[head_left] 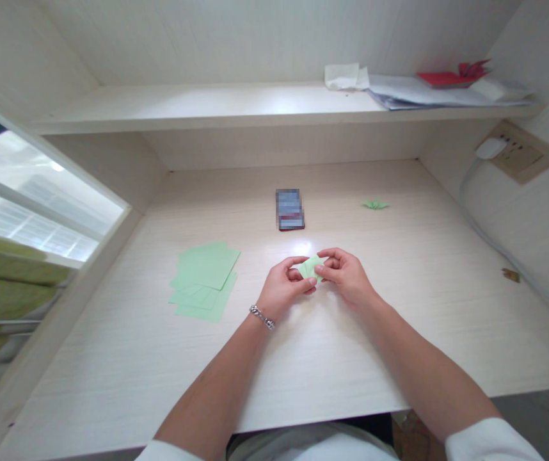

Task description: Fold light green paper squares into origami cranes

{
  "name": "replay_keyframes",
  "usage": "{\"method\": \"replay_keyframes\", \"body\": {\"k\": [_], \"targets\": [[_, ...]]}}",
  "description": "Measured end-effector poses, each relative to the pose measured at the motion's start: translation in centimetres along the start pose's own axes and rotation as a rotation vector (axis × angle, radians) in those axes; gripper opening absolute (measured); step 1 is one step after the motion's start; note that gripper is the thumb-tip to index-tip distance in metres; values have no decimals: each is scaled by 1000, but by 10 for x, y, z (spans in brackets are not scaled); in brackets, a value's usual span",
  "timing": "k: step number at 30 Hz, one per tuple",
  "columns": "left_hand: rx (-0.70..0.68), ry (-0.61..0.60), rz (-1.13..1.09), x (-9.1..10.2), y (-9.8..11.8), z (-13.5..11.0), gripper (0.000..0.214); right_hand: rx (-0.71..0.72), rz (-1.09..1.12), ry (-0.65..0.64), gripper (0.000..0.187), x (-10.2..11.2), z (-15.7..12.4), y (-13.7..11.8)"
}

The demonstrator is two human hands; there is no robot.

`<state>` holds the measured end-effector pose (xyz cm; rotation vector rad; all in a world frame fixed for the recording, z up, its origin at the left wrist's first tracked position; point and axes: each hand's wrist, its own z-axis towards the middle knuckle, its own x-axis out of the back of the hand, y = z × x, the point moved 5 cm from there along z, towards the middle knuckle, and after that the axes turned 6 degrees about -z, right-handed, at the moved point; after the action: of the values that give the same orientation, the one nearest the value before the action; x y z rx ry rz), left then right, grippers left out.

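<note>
A small folded piece of light green paper (310,267) is held between my two hands, over the middle of the desk. My left hand (286,285), with a silver chain bracelet on the wrist, pinches its left side. Its right side is gripped by the thumb and fingers of my right hand (346,274). Parts of the folds are hidden behind my fingers. To the left lies a loose stack of green paper sheets (207,269). A folded green paper figure (375,204) sits farther back on the right.
A phone (290,210) lies on the desk (150,371) beyond my hands. On the shelf (198,105) are papers (413,93) and a red folded paper piece (447,78). A white cable (480,224) runs down the right from a wall socket (521,153). A window borders the left.
</note>
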<state>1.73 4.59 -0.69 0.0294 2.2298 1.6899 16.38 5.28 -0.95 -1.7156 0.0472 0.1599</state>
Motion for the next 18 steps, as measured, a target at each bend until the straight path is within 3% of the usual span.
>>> {"method": "replay_keyframes", "body": {"k": [4,11,15,18], "targets": [[7,-26,22,-3,0,0,60,1,14,-85,46,-4,-1,-1],[33,-50,26,-7,-6,0,51,51,-54,71,35,-1,0,-2],[2,-48,82,-8,-6,0,48,56,-114,1,34,-5,0,-5],[-19,-44,73,-10,-6,-1,43,83,-131,21,32,-4,-1,-7]]}}
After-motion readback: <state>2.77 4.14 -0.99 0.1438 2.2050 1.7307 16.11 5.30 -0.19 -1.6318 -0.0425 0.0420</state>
